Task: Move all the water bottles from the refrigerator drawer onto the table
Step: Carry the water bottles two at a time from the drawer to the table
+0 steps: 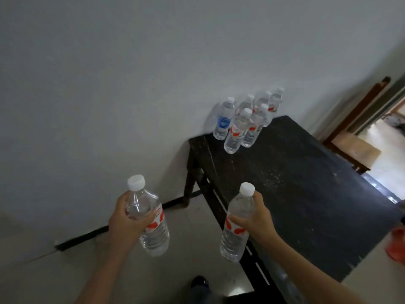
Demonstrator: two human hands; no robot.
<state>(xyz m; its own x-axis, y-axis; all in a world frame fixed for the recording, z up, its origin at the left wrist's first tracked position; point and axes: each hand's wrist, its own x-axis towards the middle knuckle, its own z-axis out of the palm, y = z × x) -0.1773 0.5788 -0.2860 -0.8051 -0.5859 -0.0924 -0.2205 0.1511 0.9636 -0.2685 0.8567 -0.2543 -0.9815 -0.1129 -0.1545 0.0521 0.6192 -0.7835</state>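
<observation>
My left hand point(127, 220) grips a clear water bottle point(151, 235) with a white cap and a red label, held upright over the floor to the left of the table. My right hand point(256, 218) grips a second red-label water bottle point(234, 240), held at the table's near left edge. The dark wooden table point(306, 194) stands against the wall. At its far left corner stands a cluster of several bottles point(247, 121), one with a blue label point(223, 121), the others with red labels. The refrigerator drawer is out of view.
A pale wall fills the upper left, with a black skirting strip point(92, 233) along the floor. A wooden chair point(355, 148) stands beyond the table on the right. Something red point(396, 244) lies at the right edge. My shoe point(199, 281) shows below.
</observation>
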